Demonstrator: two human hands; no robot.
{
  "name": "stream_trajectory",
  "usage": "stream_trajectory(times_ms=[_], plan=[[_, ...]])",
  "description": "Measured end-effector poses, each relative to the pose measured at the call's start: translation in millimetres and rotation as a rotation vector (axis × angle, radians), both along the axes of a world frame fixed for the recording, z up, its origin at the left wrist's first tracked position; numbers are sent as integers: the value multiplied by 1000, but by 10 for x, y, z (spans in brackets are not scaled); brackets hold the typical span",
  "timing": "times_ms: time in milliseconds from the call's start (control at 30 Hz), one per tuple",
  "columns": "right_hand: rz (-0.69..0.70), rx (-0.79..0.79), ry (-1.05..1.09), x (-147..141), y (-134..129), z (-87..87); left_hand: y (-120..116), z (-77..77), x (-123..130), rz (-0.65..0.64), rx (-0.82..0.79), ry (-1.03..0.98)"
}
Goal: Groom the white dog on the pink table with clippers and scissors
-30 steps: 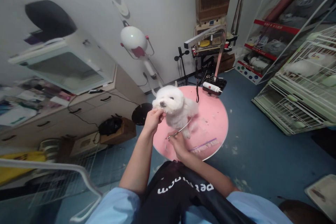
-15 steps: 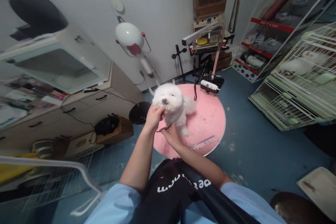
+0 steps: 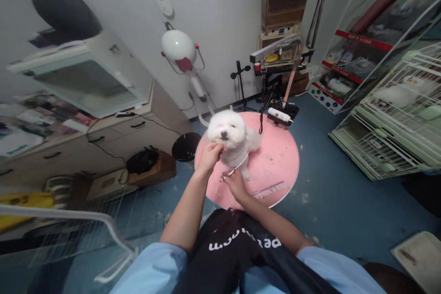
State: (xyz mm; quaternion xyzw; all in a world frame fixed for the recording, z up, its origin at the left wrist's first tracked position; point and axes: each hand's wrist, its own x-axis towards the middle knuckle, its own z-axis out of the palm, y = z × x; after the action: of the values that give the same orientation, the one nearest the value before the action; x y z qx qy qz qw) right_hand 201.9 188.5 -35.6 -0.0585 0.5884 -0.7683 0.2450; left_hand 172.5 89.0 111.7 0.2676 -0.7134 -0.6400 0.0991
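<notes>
A person's left hand (image 3: 212,156) pinches the chin of a white dog (image 3: 235,150) atop a round pink counter (image 3: 280,156), while the right hand (image 3: 237,186) grips scissors (image 3: 240,163) angled across the dog's front; a purple-backed comb (image 3: 270,189) lies near the right forearm.

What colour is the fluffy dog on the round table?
The dog is white, clearest in the head view.

White dog (image 3: 225,125) with chin partly hidden by the left hand (image 3: 211,155), scissors (image 3: 240,163) with handles partly covered by the right hand (image 3: 236,183), cages (image 3: 389,126) at three o'clock and pale tray (image 3: 425,249) at four cut off, bottle (image 3: 279,114) print too small to read
</notes>
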Motion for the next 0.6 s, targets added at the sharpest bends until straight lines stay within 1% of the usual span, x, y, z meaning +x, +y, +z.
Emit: stream_trajectory(times_ms=[33,67,100,133,167,233,300,367,433,500,533,600], plan=[[101,202,92,-13,192,-135,-38,-111,50,-2,-32,-17],[209,484,219,-57,417,-259,-71,-233,111,1,-59,-42],[392,802,378,-134,663,-365,-92,-360,180,21,-76,-77],[477,932,417,-240,918,-448,-97,-483,251,53,-61,-129],[529,1023,437,-367,1164,-507,-83,-595,316,84,-13,-170],[651,1210,483,-639,1584,-561,-1,-760,400,97,125,-201],[775,1348,542,-857,1851,-559,129,-831,384,64,315,-178],[903,1421,612,-960,1955,-538,270,-819,260,65,569,-175],[1018,1429,688,-937,1936,-527,393,-756,63,120,850,-177],[1098,1397,755,-830,1865,-535,481,-676,-152,174,1071,-87],[1119,1380,776,-769,1841,-542,508,-637,-250,194,1143,-15],[1123,1377,787,-689,1878,-548,519,-573,-402,227,1210,119]])
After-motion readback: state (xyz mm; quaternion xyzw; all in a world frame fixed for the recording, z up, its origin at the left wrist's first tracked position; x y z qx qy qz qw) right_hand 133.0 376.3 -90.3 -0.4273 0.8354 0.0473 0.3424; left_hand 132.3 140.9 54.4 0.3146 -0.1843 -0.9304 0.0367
